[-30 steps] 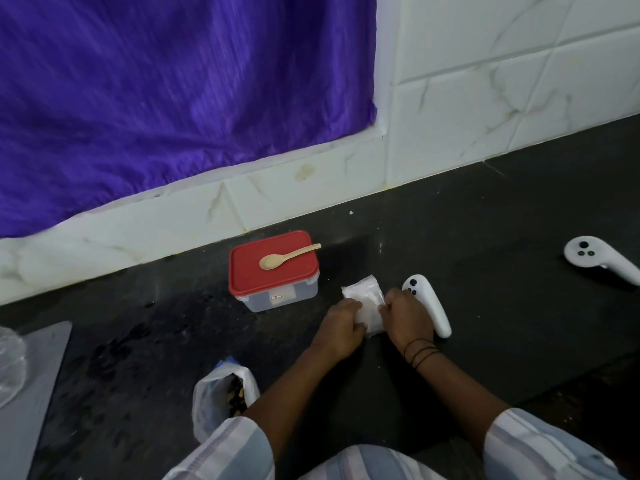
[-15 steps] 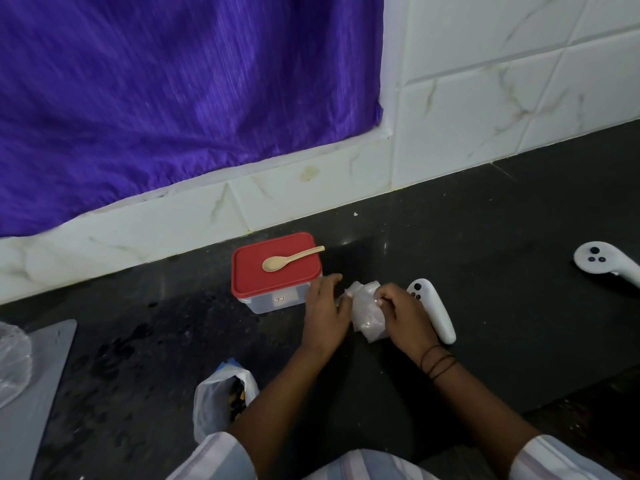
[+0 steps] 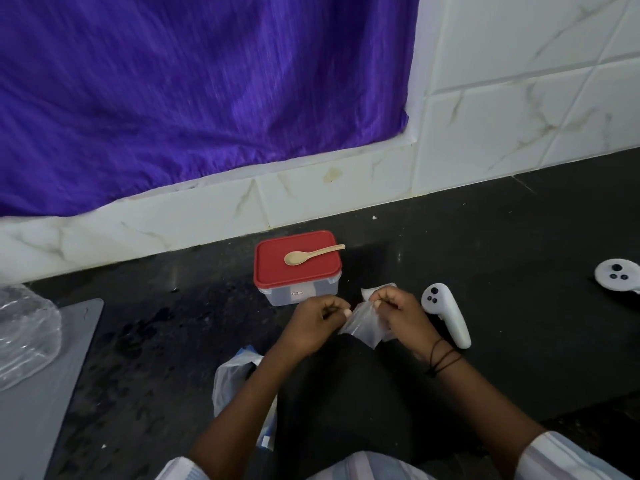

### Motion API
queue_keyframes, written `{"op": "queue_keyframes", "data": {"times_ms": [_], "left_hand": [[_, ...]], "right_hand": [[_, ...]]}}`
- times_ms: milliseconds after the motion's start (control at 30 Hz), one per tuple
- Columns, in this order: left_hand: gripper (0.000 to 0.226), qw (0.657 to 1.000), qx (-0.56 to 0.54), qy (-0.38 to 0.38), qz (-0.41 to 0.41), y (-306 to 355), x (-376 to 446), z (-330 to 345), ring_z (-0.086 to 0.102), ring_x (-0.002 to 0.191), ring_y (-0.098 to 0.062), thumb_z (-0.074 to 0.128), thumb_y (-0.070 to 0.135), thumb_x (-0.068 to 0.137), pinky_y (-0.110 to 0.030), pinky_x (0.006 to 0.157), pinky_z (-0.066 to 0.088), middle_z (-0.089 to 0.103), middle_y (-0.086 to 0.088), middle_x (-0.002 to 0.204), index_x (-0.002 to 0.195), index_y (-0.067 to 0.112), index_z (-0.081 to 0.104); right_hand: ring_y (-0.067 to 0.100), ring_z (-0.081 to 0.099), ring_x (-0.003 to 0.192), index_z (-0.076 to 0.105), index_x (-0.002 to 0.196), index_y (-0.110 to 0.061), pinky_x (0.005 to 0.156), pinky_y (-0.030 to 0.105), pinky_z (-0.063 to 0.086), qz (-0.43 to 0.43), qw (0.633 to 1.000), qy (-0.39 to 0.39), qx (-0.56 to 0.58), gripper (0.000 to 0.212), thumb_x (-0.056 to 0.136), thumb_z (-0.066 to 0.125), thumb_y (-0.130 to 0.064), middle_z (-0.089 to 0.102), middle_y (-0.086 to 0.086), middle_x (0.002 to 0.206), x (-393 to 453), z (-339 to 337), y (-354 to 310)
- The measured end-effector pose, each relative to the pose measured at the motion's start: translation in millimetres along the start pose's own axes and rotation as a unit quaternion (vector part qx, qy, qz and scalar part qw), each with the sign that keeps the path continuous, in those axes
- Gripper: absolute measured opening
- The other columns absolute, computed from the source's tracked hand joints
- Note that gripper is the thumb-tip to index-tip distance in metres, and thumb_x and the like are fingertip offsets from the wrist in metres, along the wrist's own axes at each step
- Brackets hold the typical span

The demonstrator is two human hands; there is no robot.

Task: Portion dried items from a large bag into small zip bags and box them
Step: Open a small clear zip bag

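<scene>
A small clear zip bag (image 3: 363, 325) hangs between my hands above the dark counter. My left hand (image 3: 313, 325) pinches its left top corner, and my right hand (image 3: 398, 317) pinches the right side of its top edge. More small bags (image 3: 375, 291) lie just behind my right hand, mostly hidden. A clear box with a red lid (image 3: 297, 271) stands behind my hands, with a wooden spoon (image 3: 311, 255) lying on the lid. The large bag (image 3: 239, 382) of dried items sits open under my left forearm.
A white controller (image 3: 446, 317) lies right of my right hand, and another controller (image 3: 618, 280) is at the right edge. A grey board (image 3: 41, 393) with crumpled clear plastic (image 3: 24, 336) lies at the left. A tiled wall and purple cloth (image 3: 207, 81) stand behind.
Both hands lifted one small bag off the pile on the counter and now hold it up by its top edge. The view has shifted slightly.
</scene>
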State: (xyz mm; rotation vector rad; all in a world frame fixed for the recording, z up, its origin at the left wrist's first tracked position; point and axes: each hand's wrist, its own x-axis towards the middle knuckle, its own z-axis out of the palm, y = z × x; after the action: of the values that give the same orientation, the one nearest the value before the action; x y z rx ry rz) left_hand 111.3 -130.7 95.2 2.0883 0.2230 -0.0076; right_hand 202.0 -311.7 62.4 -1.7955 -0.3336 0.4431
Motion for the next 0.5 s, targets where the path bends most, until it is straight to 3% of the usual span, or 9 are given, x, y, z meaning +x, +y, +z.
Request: {"op": "queue_keyframes", "data": {"times_ms": [100, 200, 267, 333, 433, 500], "left_hand": [[0.013, 0.999, 0.005, -0.017, 0.034, -2.8, -14.5, -7.4, 0.068, 0.092, -0.004, 0.064, 0.015, 0.096, -0.019, 0.084, 0.055, 0.073, 0.003, 0.102, 0.106, 0.014, 0.072], [0.011, 0.999, 0.018, 0.02, 0.021, -4.7, -22.5, -8.7, 0.068, 0.085, -0.011, 0.062, 0.013, 0.097, -0.019, 0.072, 0.056, 0.073, -0.002, 0.096, 0.1, 0.011, 0.072], [0.01, 0.998, -0.004, 0.051, -0.03, -5.9, -25.5, -7.9, 0.069, 0.078, -0.02, 0.064, 0.014, 0.096, -0.023, 0.062, 0.057, 0.073, -0.005, 0.089, 0.094, 0.01, 0.073], [0.01, 0.994, -0.021, 0.073, -0.073, -7.7, -29.0, -6.4, 0.069, 0.07, -0.016, 0.066, 0.016, 0.094, -0.022, 0.058, 0.057, 0.072, 0.0, 0.082, 0.087, 0.015, 0.072], [0.01, 0.983, -0.094, 0.095, -0.126, -7.8, -35.4, -3.3, 0.066, 0.065, -0.011, 0.069, 0.014, 0.092, -0.022, 0.056, 0.054, 0.073, -0.001, 0.079, 0.083, 0.015, 0.073], [0.007, 0.969, -0.17, 0.099, -0.147, -6.3, -40.6, -3.7, 0.064, 0.066, -0.012, 0.069, 0.009, 0.091, -0.022, 0.056, 0.053, 0.071, -0.006, 0.078, 0.087, 0.005, 0.073]], "right_hand": [[0.014, 0.057, 0.079, 0.069, 0.086, -0.017, 0.072, 0.028, 0.048, 0.031, 0.999, -0.009, 0.028, 0.022, 0.095, 0.052, -0.006, 0.066, -0.002, 0.082, -0.1, 7.2, -4.1], [0.015, 0.059, 0.087, 0.069, 0.087, -0.019, 0.077, 0.028, 0.047, 0.042, 0.999, -0.025, 0.019, 0.02, 0.094, 0.053, -0.008, 0.066, -0.003, 0.088, -0.6, 14.4, -6.7], [0.013, 0.059, 0.094, 0.066, 0.096, -0.02, 0.082, 0.028, 0.048, -0.004, 0.994, -0.012, -0.113, 0.011, 0.092, 0.058, -0.014, 0.063, -0.007, 0.097, -2.3, 20.8, -5.7], [0.011, 0.054, 0.099, 0.062, 0.107, -0.02, 0.085, 0.027, 0.047, -0.098, 0.955, 0.056, -0.275, 0.017, 0.09, 0.063, -0.021, 0.056, -0.007, 0.105, -9.4, 29.8, -6.4], [0.006, 0.053, 0.082, 0.057, 0.091, -0.022, 0.072, 0.021, 0.045, -0.193, 0.938, 0.087, -0.276, 0.006, 0.091, 0.062, -0.025, 0.056, -0.009, 0.09, -24.4, 44.4, -21.5], [0.005, 0.056, 0.07, 0.056, 0.082, -0.022, 0.062, 0.022, 0.047, -0.147, 0.963, 0.046, -0.222, 0.014, 0.091, 0.063, -0.03, 0.059, -0.009, 0.076, -32.1, 56.4, -29.5]]}}
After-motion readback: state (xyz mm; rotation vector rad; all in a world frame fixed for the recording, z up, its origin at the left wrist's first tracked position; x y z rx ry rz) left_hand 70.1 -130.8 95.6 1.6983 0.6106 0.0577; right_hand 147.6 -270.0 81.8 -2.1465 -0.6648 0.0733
